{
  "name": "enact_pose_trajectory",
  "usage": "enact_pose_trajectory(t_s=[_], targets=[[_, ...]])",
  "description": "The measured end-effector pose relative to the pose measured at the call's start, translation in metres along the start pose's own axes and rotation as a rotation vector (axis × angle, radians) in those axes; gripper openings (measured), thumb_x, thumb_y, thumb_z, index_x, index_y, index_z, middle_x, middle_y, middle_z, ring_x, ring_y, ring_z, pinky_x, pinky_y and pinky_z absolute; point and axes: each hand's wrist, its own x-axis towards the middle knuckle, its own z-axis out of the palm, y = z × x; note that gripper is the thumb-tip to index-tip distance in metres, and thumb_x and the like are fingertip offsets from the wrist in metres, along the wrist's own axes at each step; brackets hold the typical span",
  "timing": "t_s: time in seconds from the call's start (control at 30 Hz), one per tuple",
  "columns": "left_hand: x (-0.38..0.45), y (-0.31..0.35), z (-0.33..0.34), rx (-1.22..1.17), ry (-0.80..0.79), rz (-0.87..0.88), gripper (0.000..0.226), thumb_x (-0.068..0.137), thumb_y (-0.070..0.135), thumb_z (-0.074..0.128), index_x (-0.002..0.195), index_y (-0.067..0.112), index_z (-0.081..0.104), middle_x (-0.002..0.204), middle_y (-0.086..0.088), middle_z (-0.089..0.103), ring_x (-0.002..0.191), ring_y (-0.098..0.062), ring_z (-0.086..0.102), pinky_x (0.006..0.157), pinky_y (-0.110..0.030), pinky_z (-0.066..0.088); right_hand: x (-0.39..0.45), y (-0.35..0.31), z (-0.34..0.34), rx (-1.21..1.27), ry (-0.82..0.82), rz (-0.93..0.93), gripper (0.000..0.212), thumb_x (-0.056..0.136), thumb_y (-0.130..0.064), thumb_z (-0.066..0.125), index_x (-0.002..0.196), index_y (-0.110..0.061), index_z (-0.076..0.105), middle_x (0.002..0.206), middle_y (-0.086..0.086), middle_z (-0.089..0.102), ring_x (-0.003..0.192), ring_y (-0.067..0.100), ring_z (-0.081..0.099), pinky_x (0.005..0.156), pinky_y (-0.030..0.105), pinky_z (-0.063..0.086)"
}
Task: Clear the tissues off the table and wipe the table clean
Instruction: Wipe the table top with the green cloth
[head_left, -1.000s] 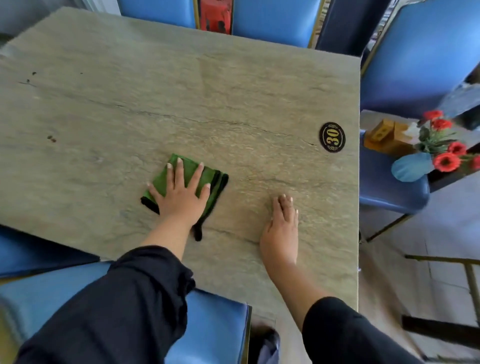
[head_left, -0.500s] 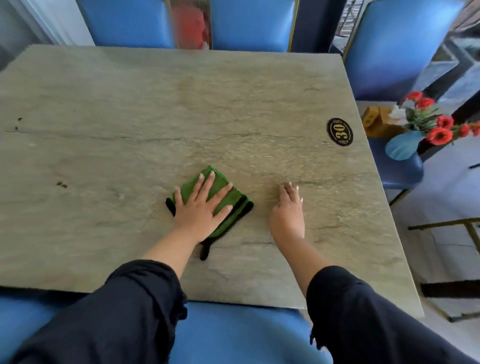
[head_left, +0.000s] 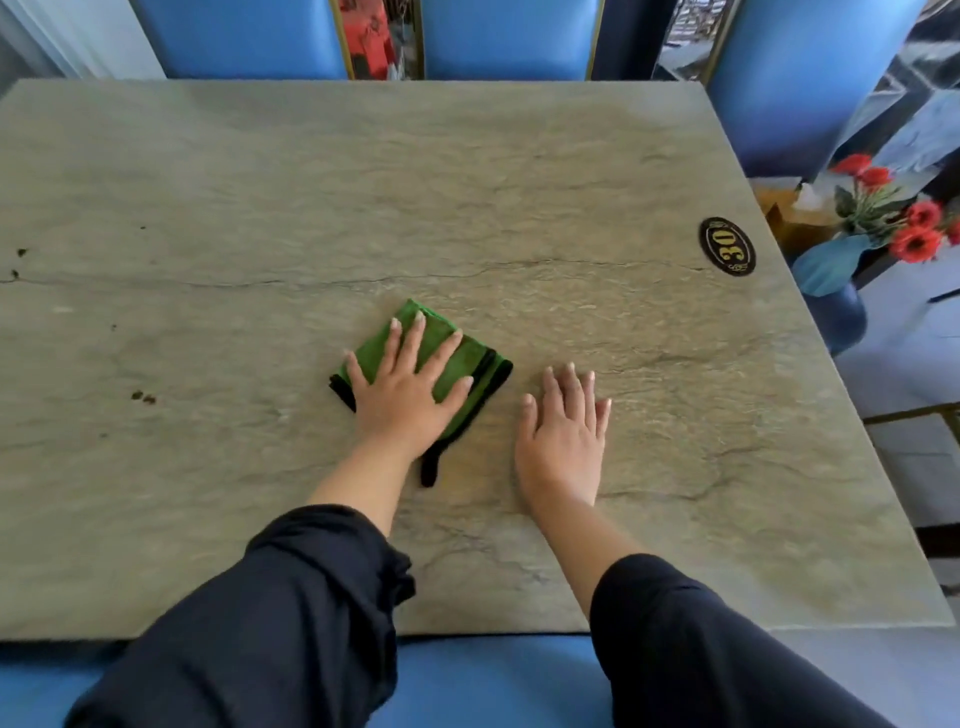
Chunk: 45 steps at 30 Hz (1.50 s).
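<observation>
Moved: green cloth sits nearer the right hand than before
Left hand: flat, fingers spread on cloth
Right hand: flat, empty, on bench

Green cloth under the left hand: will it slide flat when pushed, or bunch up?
The green cloth looks soft and folded, so probably floppy. The left hand lies flat across it, so it likely slides. Its loose black edge may drag or curl.

The left hand lies flat, palm down, fingers spread wide. The right hand also lies flat (fingers closer together). Both forearms are bare below dark sleeves.
</observation>
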Motion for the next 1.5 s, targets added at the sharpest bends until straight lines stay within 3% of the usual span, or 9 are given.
enact_pose_trajectory(t_s=[0.13,0.27,0.37,0.7,0.83,1.0,1.23,1.37,1.5], targets=[[-0.013,0.02,0.005,-0.003,0.017,-0.078,0.06,0.089,0.068,0.003,0.145,0.05,-0.008,0.159,0.004,-0.017,0.146,-0.024,-0.017,0.108,-0.067,-0.009,0.0,-0.005,0.005,-0.075,-0.002,0.02,0.054,0.101,-0.039,0.016,0.151,-0.02,0.018,0.161,-0.002,0.005,0.147,0.014,-0.013,0.118,0.039,-0.015],[-0.054,-0.001,0.013,0.032,0.076,0.27,0.057,0.091,0.067,0.015,0.145,0.052,0.006,0.16,0.009,-0.001,0.148,-0.019,-0.006,0.11,-0.067,-0.001,0.007,-0.015,0.005,0.023,0.064,0.082,0.051,0.095,-0.008,0.035,0.146,-0.016,0.035,0.155,0.001,0.025,0.148,0.015,0.001,0.118,0.039,-0.015],[-0.044,-0.033,0.004,0.042,0.037,0.399,0.056,0.089,0.07,0.016,0.143,0.057,0.005,0.16,0.014,-0.001,0.147,-0.014,-0.005,0.111,-0.065,-0.001,0.013,-0.039,0.011,0.137,0.035,0.075,0.05,0.094,-0.001,0.032,0.143,-0.01,0.04,0.153,0.002,0.029,0.148,0.016,0.004,0.118,0.034,-0.013],[0.091,-0.044,-0.021,0.026,-0.082,0.035,0.059,0.088,0.069,0.005,0.142,0.053,-0.012,0.156,0.009,-0.024,0.144,-0.021,-0.024,0.109,-0.066,-0.012,0.059,-0.098,0.051,0.285,0.229,0.217,0.048,0.094,-0.002,0.032,0.14,-0.008,0.043,0.152,0.004,0.031,0.148,0.017,0.007,0.119,0.032,-0.011],[0.083,-0.047,-0.017,0.074,-0.014,0.335,0.058,0.089,0.068,0.005,0.143,0.052,-0.008,0.158,0.01,-0.017,0.145,-0.022,-0.02,0.108,-0.068,-0.01,0.066,-0.117,0.06,0.381,0.333,0.347,0.047,0.094,0.0,0.031,0.138,-0.007,0.046,0.151,0.002,0.034,0.147,0.015,0.01,0.118,0.028,-0.01],[0.159,-0.06,-0.033,0.109,-0.035,0.641,0.057,0.085,0.072,0.009,0.139,0.06,-0.001,0.159,0.017,-0.01,0.147,-0.014,-0.012,0.109,-0.066,-0.01,0.066,-0.123,0.076,0.151,0.322,0.35,0.05,0.101,-0.017,0.024,0.15,-0.011,0.023,0.159,0.0,0.015,0.147,0.01,0.0,0.115,0.025,-0.017],[0.212,-0.08,-0.039,-0.004,0.02,0.167,0.059,0.086,0.072,0.006,0.142,0.057,0.001,0.16,0.01,-0.009,0.147,-0.019,-0.012,0.108,-0.068,-0.007,0.072,-0.124,0.078,0.006,0.256,0.382,0.052,0.101,-0.021,0.022,0.152,-0.013,0.016,0.16,0.001,0.007,0.147,0.012,-0.006,0.116,0.03,-0.018],[0.152,-0.091,-0.034,-0.033,0.038,0.063,0.059,0.088,0.069,0.006,0.144,0.053,0.001,0.16,0.006,-0.01,0.147,-0.022,-0.012,0.108,-0.07,-0.005,0.072,-0.129,0.074,0.0,0.222,0.377,0.053,0.1,-0.019,0.022,0.152,-0.011,0.013,0.161,0.003,0.005,0.148,0.015,-0.007,0.117,0.035,-0.017],[0.047,-0.097,-0.021,0.001,0.032,0.101,0.059,0.09,0.066,0.007,0.145,0.05,-0.002,0.16,0.004,-0.011,0.147,-0.023,-0.013,0.108,-0.069,-0.006,0.067,-0.127,0.065,0.071,0.165,0.299,0.052,0.099,-0.018,0.026,0.15,-0.009,0.021,0.16,0.007,0.011,0.148,0.017,-0.003,0.118,0.036,-0.013]])
